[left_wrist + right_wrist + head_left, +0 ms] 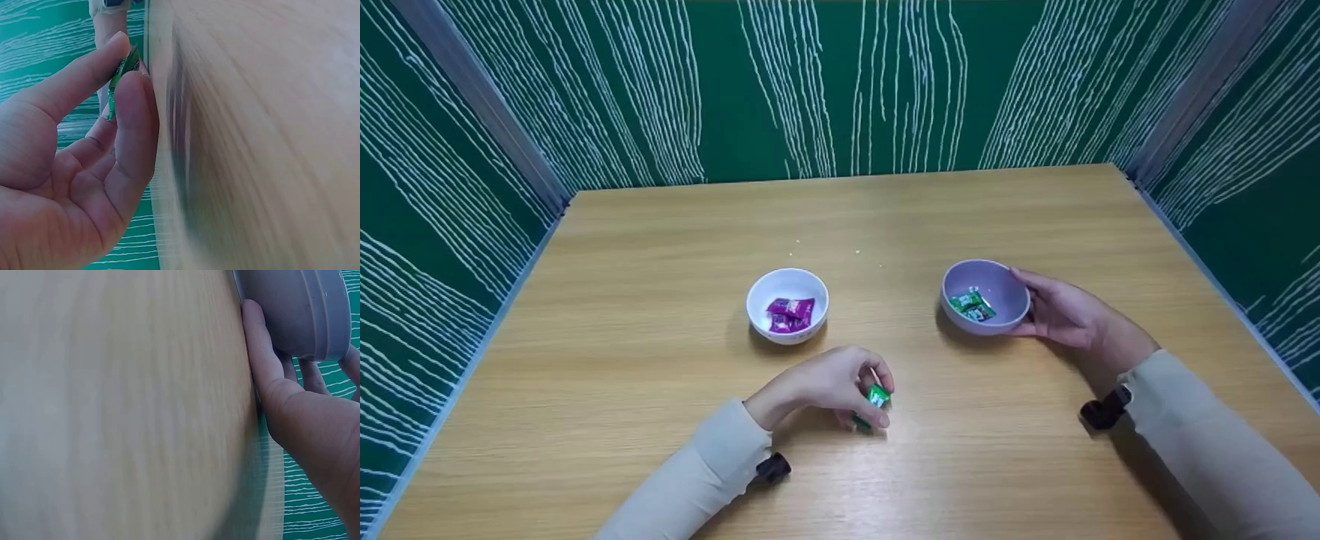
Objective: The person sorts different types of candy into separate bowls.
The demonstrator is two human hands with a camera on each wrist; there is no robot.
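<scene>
Near the middle of the table, my left hand (836, 379) pinches a small green-wrapped candy (877, 395) between thumb and fingers. The left wrist view shows this candy (114, 90) edge-on, just above the wood. At the right, my right hand (1065, 313) holds the side of a purple bowl (1003, 283), its thumb at the rim and fingers lower on the wall. Inside that bowl lie green-wrapped candies (972, 303). From the right wrist view, the bowl's outer wall (292, 315) shows, with fingers along its underside. A white bowl (789, 279) with purple-wrapped candies (790, 313) stands left of centre.
The wooden table (622, 315) carries both bowls and several tiny pale specks beyond them. Green panels with white streaks (840, 90) stand behind the table and at both sides. A dark device (1105, 409) sits on the right sleeve's cuff, another (773, 468) on the left.
</scene>
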